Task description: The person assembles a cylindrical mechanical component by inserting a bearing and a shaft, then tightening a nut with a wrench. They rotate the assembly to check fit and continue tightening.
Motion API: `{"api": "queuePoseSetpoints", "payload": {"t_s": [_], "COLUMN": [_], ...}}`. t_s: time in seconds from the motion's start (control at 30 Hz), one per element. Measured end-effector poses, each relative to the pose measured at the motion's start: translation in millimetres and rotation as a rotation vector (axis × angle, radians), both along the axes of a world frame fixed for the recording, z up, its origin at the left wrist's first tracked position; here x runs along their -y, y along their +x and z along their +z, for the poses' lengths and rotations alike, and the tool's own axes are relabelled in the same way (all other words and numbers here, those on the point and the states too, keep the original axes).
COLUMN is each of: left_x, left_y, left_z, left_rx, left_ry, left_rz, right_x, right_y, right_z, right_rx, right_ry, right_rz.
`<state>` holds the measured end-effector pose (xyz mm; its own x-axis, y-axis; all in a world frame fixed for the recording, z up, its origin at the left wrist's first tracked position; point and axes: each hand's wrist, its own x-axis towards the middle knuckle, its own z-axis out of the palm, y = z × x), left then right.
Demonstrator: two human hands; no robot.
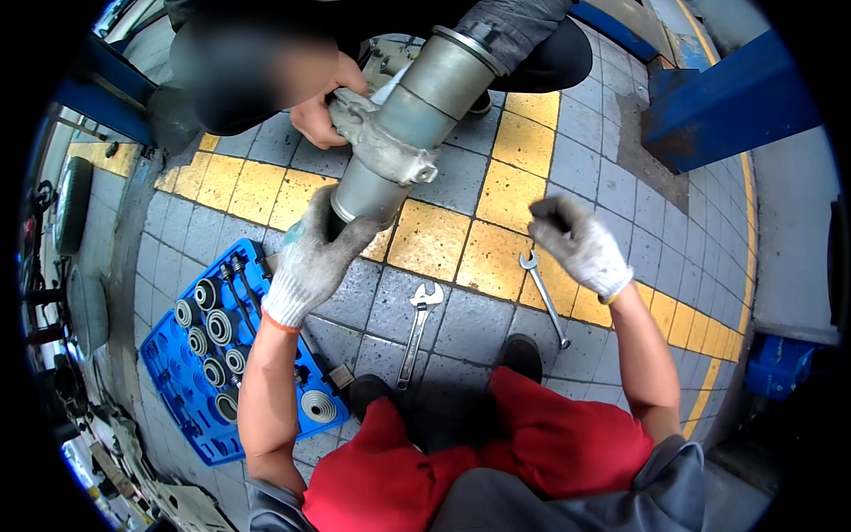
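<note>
A thick grey metal cylinder (428, 100) slants across the upper middle, passing through a rough cast-metal bracket (381, 137) with a lug on its side. My left hand (315, 253), in a whitish-grey knit glove, grips the cylinder's lower end between thumb and fingers. Opposite me, a person's bare hand (324, 115) holds the bracket's arm, while a dark sleeve reaches the cylinder's upper end. My gloved right hand (581, 248) hovers apart from the cylinder, its fingers curled in; anything inside them is hidden. Below that hand, a combination wrench (545, 300) lies on the tiles.
An adjustable wrench (420, 332) lies before my feet. At left sits an open blue tool case (191, 434) with several round metal cups and rods. A blue steel post base (727, 106) stands at right. Farther left are a tyre (74, 206) and assorted parts.
</note>
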<state>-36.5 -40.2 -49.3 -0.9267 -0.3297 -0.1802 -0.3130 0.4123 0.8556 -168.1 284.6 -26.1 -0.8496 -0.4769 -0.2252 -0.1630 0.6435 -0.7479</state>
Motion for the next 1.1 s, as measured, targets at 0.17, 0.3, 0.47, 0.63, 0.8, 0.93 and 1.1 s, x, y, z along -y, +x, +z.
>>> {"api": "queuePoseSetpoints", "payload": {"t_s": [0.17, 0.3, 0.47, 0.63, 0.8, 0.93, 1.1], "left_x": [-25.6, -92.6, -176.3, -179.8, -191.6, -191.2, -145.3], "left_y": [25.0, 22.8, 8.3, 18.2, -3.7, -12.5, -14.1], "left_z": [63.8, 85.8, 79.5, 77.0, 80.9, 94.8, 128.0], "left_rx": [-0.247, -0.323, -0.38, -0.291, -0.336, -0.301, -0.119], "left_ry": [-0.836, -1.002, -0.92, -0.893, -0.871, -0.857, -0.756], "left_rz": [-0.015, -0.64, -1.083, -1.173, -1.305, -1.377, -1.186], "right_x": [-40.7, -37.9, -56.0, -34.8, -54.5, -61.9, -49.3], "right_y": [-5.0, -2.4, -11.2, 2.2, -2.7, -12.0, -14.9], "right_z": [-95.6, -127.1, -136.2, -124.2, -108.5, -110.2, -126.7], "right_rx": [0.147, 0.136, 0.35, 0.232, 0.176, 0.259, 0.176], "right_ry": [0.064, 0.047, -0.133, 0.01, 0.057, 0.011, 0.192], "right_rz": [-0.025, 0.117, 0.073, 0.185, 0.06, 0.07, 0.15]}}
